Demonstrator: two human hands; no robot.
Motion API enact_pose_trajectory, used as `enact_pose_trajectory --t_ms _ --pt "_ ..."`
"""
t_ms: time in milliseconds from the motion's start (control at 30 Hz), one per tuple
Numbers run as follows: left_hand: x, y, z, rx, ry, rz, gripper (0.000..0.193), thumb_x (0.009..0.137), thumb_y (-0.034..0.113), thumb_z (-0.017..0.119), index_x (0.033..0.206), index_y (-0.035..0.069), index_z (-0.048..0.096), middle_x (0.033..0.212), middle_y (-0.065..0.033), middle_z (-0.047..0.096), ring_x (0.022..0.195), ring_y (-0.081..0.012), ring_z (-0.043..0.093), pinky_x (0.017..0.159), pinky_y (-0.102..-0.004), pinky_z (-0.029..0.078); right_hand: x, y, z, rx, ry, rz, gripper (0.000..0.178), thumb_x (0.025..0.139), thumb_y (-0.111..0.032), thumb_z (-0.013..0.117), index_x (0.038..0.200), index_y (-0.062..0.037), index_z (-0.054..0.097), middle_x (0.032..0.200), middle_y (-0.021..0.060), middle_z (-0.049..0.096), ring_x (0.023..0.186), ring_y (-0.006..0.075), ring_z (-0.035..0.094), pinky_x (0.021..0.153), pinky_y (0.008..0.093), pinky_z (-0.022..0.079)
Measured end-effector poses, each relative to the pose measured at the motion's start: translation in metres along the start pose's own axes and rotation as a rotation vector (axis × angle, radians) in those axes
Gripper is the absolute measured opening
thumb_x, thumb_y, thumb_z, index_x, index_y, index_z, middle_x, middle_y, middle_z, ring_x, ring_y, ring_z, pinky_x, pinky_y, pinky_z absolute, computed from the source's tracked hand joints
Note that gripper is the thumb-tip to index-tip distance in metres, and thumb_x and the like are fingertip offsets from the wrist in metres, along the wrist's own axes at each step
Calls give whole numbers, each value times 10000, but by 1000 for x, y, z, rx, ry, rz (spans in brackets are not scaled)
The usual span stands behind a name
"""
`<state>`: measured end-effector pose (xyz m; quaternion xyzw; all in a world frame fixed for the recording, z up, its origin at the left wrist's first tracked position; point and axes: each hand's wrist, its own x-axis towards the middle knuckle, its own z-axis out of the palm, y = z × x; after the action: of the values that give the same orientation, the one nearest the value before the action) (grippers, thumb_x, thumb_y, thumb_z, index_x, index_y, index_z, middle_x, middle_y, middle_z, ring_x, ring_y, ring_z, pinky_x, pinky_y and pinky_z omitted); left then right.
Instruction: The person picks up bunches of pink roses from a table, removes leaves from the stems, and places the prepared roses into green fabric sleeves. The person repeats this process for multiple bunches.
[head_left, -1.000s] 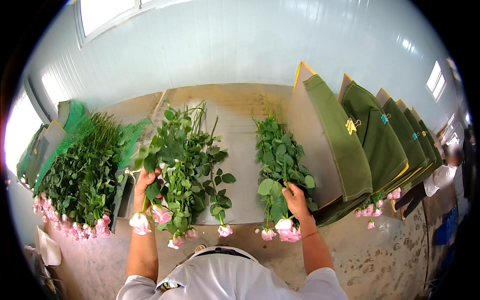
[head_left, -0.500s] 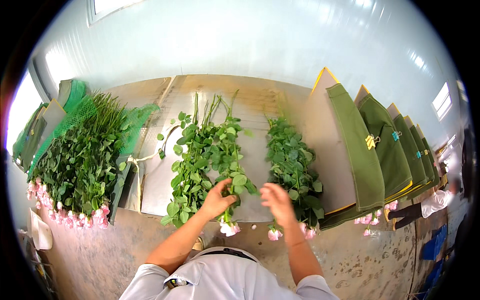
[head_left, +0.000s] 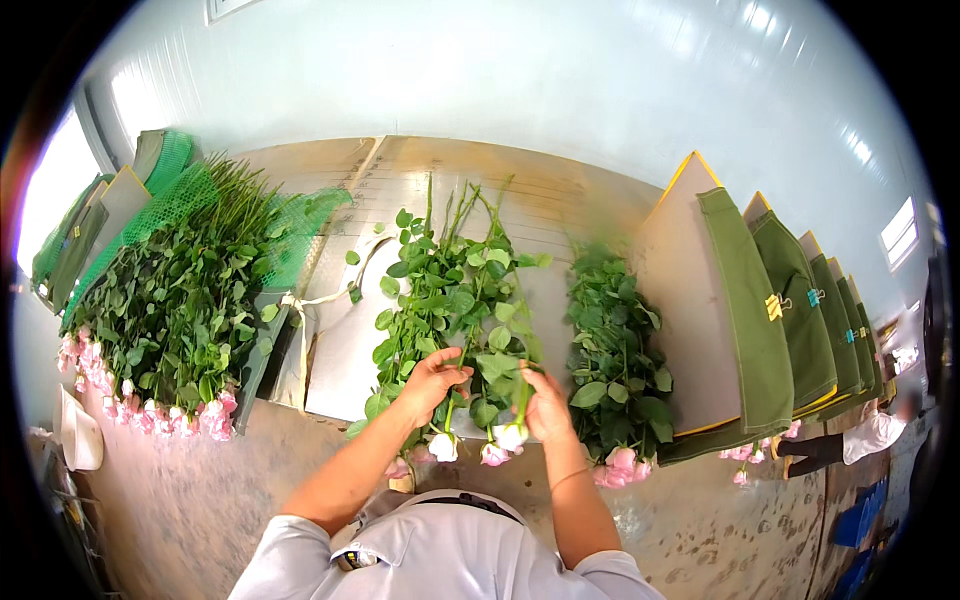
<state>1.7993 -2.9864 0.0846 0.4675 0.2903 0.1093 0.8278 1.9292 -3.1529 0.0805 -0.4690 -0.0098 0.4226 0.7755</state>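
Both hands have closed in on the centre rose bunch (head_left: 455,310), lying at 12 o'clock on the bench (head_left: 600,195). Left hand (head_left: 430,382) curled over the stems; right hand (head_left: 545,405) pinching 1 stem below its bloom. Likely light, limp, bruise-prone: take the stems, not the petals.

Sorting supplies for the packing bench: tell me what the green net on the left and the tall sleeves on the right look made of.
Green net: looks like soft plastic mesh, with open holes and a slight sheen, draped under the big rose pile.
Tall sleeves: seem to be stiff cardboard, plain tan faces, matte olive covering, a yellow edge; probably paper-based, though fabric can't be excluded.
Clips on them: apparently metal or plastic; too small to tell.
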Motion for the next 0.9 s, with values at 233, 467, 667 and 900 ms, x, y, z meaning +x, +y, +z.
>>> enact_pose_trajectory --t_ms 233,467,667,900 --pt "11 12 -1 204 -31 -130 288 874 126 536 1159 88 530 958 -54 657 640 -125 560 507 -266 384 -6 -6 -23 -96 56 -127 249 922 -224 559 1143 -109 574 734 37 533 496 125 473 409 276 374" --pt "9 6 12 -105 -176 -61 310 887 88 531 1197 80 521 969 -58 652 653 -130 572 524 -289 459 8 32 -29 -85 209 -215 262 929 -282 567 1112 -96 581 760 43 566 549 139 510 454 274 405" --pt "9 5 -19 -256 -140 -79 248 929 124 504 1176 105 522 1010 -51 642 672 -133 580 538 -284 482 -8 28 -32 -193 290 -157 188 929 -216 556 1080 -105 578 778 53 588 554 139 512 459 279 407" --pt "29 -17 -35 -331 57 -35 283 944 91 432 1224 107 469 1036 -55 638 670 -132 578 542 -288 489 -72 -30 7 -50 40 -165 347 929 -221 529 1244 -77 504 671 59 541 490 143 494 422 272 379"
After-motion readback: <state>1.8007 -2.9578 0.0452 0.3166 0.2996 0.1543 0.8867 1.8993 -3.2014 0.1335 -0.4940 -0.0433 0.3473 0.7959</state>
